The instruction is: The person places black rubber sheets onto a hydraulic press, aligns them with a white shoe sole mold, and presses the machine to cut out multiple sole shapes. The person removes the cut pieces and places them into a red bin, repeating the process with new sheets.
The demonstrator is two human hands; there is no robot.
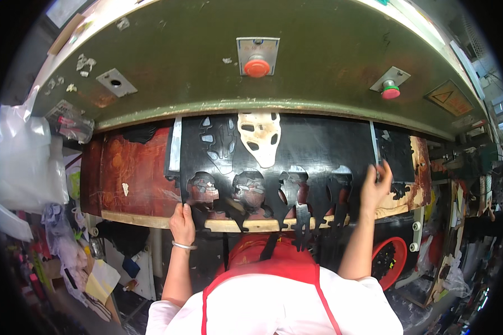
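Note:
A wide black sheet [324, 142] lies across the work board in front of me. Large rounded cut-outs run along its near side, leaving ragged tongues that hang over the board's front edge. My left hand [181, 223] is closed on the sheet's near left corner, thumb on top. Beside the sheet's right edge is my right hand [376, 187], thumb and fingers apart, with nothing visible in it. A cream sole-shaped cutting die [261, 149] with several openings rests on the sheet's far middle. Left of it, a similar outline with openings [222, 146] shows in the sheet.
The green press beam [179, 64] spans the far side, bearing a red push button [257, 68] and a red-green button [390, 90]. Reddish worn board [131, 167] shows at left. Below right stands a red basket [397, 251] with black scraps; clear plastic bags [25, 151] are piled far left.

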